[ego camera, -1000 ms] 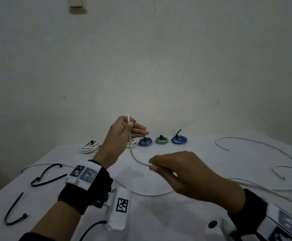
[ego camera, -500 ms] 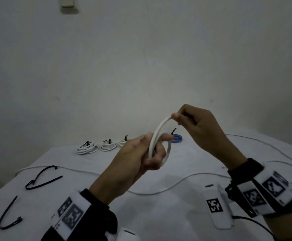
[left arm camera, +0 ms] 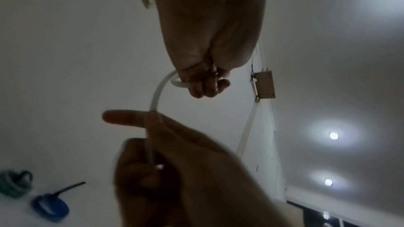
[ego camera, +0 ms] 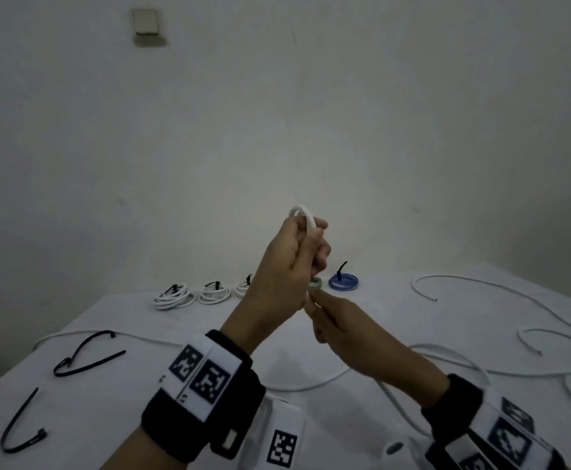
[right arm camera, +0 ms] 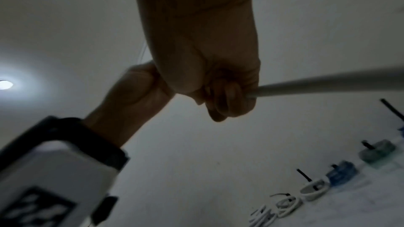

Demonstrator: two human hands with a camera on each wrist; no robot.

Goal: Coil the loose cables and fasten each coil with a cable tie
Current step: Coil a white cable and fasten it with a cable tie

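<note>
A white cable (ego camera: 302, 213) is bent into a small loop that sticks out above my left hand (ego camera: 314, 239), which grips it raised over the table's middle. Just below, my right hand (ego camera: 313, 308) pinches the same cable where it leaves the loop. In the left wrist view the cable (left arm camera: 160, 91) arcs from my curled left fingers (left arm camera: 203, 89) down into my right hand (left arm camera: 150, 146). The right wrist view has my right fist (right arm camera: 220, 97) closed round the cable (right arm camera: 328, 84). The cable's slack (ego camera: 311, 385) trails on the table.
Tied coils line the table's far edge: white ones (ego camera: 175, 296) (ego camera: 214, 293), a green one (ego camera: 315, 284) partly behind my hands, a blue one (ego camera: 344, 282). Black cable ties (ego camera: 84, 354) (ego camera: 19, 432) lie at the left. Loose white cables (ego camera: 481, 293) sprawl at the right.
My right hand has dropped from above the loop to just under my left hand. My left hand has risen and turned upright, with the loop now poking out of its top.
</note>
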